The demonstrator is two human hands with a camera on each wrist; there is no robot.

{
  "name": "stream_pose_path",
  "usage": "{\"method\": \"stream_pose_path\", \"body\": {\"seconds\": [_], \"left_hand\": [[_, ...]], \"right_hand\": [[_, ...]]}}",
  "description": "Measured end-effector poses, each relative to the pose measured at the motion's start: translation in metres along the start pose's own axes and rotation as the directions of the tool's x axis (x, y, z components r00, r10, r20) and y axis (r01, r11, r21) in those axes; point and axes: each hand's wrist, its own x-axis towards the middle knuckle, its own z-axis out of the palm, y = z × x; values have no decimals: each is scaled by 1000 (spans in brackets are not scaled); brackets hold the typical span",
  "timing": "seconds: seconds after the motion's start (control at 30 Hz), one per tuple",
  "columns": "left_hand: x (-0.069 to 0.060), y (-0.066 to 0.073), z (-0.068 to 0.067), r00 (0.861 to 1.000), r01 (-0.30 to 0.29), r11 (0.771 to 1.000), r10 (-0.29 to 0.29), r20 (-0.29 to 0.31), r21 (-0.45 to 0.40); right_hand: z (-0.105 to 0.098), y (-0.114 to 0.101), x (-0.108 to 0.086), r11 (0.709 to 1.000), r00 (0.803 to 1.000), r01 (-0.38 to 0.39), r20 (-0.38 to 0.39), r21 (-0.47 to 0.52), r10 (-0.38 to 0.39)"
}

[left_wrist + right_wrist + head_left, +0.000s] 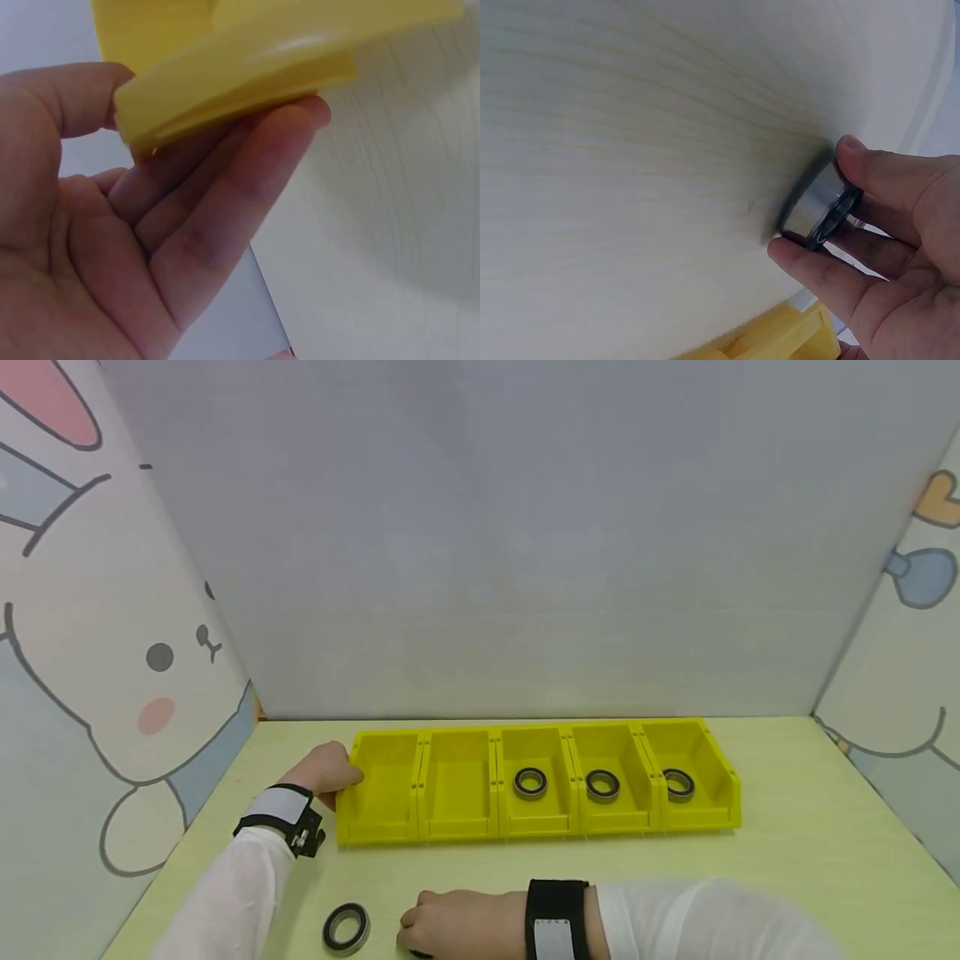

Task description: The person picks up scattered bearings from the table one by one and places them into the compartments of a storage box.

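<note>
A row of joined yellow bins (461, 828) stands on the table. My left hand (326, 772) grips the left side wall of the leftmost bin, thumb over the edge and fingers beneath it in the left wrist view. Down at the front, my right hand (459, 924) pinches a ball bearing (814, 204) between thumb and fingers; its steel side and black seal show in the right wrist view, close to the tabletop. Another bearing (330, 932) lies flat on the table between my forearms.
One bearing lies in each of the three right-hand bins: the middle one (530, 797), the fourth (602, 800) and the rightmost (678, 797). A grey wall (540, 568) rises behind the pale wooden table (810, 827). Cartoon-printed panels (82, 635) flank both sides.
</note>
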Motion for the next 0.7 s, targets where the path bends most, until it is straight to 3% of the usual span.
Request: {"method": "stream_pose_path", "body": {"seconds": [0.23,0.4,0.57,0.7], "left_hand": [[-1,0,2,1000,-9,1000,9,-9,-10],[0,0,1,1000,-15,1000,15,-2,-5],[3,0,2,1000,-2,1000,2,5,-2],[0,0,0,1000,-1,1000,2,11,-8]], "right_hand": [[-38,15,-5,996,993,-83,81,-30,86],[-57,35,-9,980,981,-192,30,-47,194],[-65,58,-11,951,951,-308,-21,-35,307],[-75,72,-5,904,906,-421,12,-78,423]]}}
